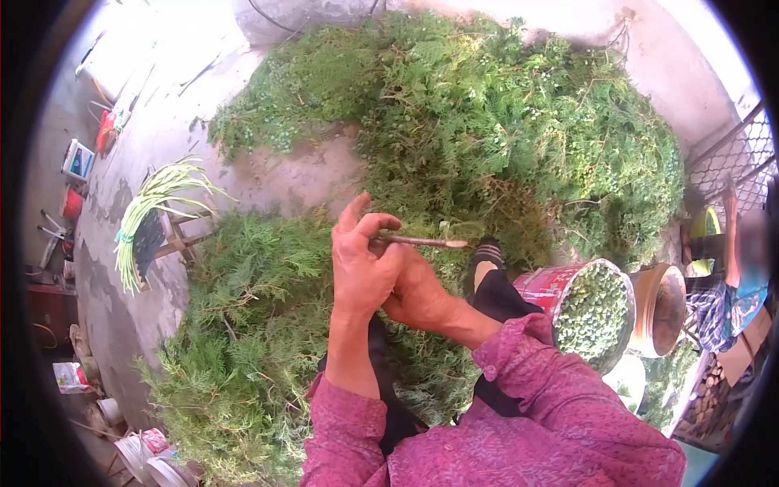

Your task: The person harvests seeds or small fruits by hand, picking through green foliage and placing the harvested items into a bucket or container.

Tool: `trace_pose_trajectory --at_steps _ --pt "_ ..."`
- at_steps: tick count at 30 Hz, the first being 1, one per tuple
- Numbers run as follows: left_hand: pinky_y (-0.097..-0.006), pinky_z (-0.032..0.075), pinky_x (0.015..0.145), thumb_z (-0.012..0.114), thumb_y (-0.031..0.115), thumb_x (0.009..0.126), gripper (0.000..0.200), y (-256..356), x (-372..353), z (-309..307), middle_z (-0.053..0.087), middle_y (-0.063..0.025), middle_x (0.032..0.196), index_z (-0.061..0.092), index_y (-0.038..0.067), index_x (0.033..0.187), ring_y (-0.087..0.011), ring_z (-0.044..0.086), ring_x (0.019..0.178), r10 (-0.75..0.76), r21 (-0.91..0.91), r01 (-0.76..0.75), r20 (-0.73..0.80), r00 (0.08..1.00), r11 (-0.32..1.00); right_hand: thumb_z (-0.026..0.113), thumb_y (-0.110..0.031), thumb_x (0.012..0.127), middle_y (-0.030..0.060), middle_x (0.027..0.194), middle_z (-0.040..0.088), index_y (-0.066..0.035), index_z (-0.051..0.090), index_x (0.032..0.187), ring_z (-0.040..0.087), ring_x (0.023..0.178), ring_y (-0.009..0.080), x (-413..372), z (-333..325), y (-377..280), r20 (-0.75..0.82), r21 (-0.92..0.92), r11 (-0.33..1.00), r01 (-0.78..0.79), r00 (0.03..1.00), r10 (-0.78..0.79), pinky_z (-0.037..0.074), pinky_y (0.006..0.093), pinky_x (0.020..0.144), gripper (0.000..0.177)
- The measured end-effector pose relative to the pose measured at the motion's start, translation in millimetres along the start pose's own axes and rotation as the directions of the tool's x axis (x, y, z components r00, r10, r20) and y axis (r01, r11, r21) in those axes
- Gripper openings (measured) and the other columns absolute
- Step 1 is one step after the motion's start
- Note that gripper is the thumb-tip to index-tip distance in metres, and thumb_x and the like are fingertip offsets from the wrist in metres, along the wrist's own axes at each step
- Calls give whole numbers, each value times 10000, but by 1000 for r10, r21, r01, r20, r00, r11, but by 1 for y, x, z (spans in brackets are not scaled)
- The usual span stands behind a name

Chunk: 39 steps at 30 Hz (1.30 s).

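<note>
Both of my hands are close together above the greenery. My left hand (361, 258) is bent round one end of a thin brown stick (418, 240), whose pale cut end points right. Pressed against the left hand from below is my right hand (422, 290), its fingers curled in and partly hidden; what it grips there is not visible. Under and ahead of the hands lie leafy evergreen branches (268, 276), with a larger heap of branches (519, 130) bearing small pale green cones beyond.
To my right stands a red bucket (535, 286) full of small green cones, next to a brown bucket (641, 321). Long green bean-like strands (162, 191) hang over a small stool (174, 237) at the left. My shoe (487, 253) is among the branches.
</note>
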<state>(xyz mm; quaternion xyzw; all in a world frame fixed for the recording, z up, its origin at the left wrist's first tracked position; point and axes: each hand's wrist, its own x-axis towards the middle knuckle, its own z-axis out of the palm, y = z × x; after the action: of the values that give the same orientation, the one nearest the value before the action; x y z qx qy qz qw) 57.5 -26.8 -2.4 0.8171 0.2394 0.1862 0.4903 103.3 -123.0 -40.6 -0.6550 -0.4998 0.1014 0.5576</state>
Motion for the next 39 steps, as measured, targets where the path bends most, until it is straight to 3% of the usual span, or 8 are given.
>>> trace_pose_trajectory --at_steps 4,8,10,15,18,24,34,39 --pt "-348 418 858 599 -16 684 221 -8 3 -5 405 -164 1276 617 43 895 -255 438 1110 137 12 -137 -130 982 991 594 -32 672 163 913 576 -15 551 1020 557 874 336 11 -13 -17 -49 -64 993 104 993 -107 450 396 726 350" --pt "-227 438 757 582 5 805 110 -9 6 -23 405 -118 1269 608 19 911 -122 502 972 64 -307 -158 -296 953 939 620 -85 726 126 815 603 -7 582 976 589 755 277 6 -43 -15 197 112 970 -216 962 191 471 347 661 265" --pt "-266 416 835 591 -3 792 132 -15 6 -29 432 -123 1254 613 32 917 -138 482 1027 -87 -630 -138 -313 946 764 610 -109 773 85 819 623 0 588 968 597 715 189 8 -58 -8 125 481 759 -438 892 435 478 299 619 224" --pt "-248 483 725 562 81 838 193 -34 13 -31 450 -170 1243 574 31 1024 -155 516 1006 143 -608 -299 -292 946 736 612 -119 810 60 865 626 -28 588 993 582 748 105 13 -96 22 -113 907 389 -163 795 597 472 226 665 206" --pt "-340 352 951 579 -8 794 131 -26 13 -26 462 -162 1241 606 59 904 -206 455 1126 46 -756 -165 -176 983 633 621 -109 803 51 895 622 -36 582 1016 575 777 97 17 -90 18 -140 861 480 -167 830 540 460 213 708 228" --pt "-316 409 892 579 -10 796 131 -11 12 -5 484 -163 1217 597 57 907 -185 489 1073 11 -807 -103 -118 993 581 631 -81 778 63 986 597 -19 590 1047 552 896 114 26 -70 -12 -37 486 833 -263 946 321 445 236 761 279" --pt "-258 406 793 604 86 809 63 -1 14 4 548 -144 1118 592 27 826 -144 505 977 -89 -695 6 -84 992 719 605 -30 745 62 874 574 -6 608 935 562 820 118 24 -61 -14 23 543 781 -309 935 354 464 265 703 192" --pt "-260 424 698 533 216 875 295 -9 16 10 586 -146 1033 521 11 664 -145 514 875 -227 -725 1 -215 950 689 607 -44 724 11 738 558 1 559 814 528 691 92 18 -56 -25 178 138 949 -282 950 256 434 234 620 112"
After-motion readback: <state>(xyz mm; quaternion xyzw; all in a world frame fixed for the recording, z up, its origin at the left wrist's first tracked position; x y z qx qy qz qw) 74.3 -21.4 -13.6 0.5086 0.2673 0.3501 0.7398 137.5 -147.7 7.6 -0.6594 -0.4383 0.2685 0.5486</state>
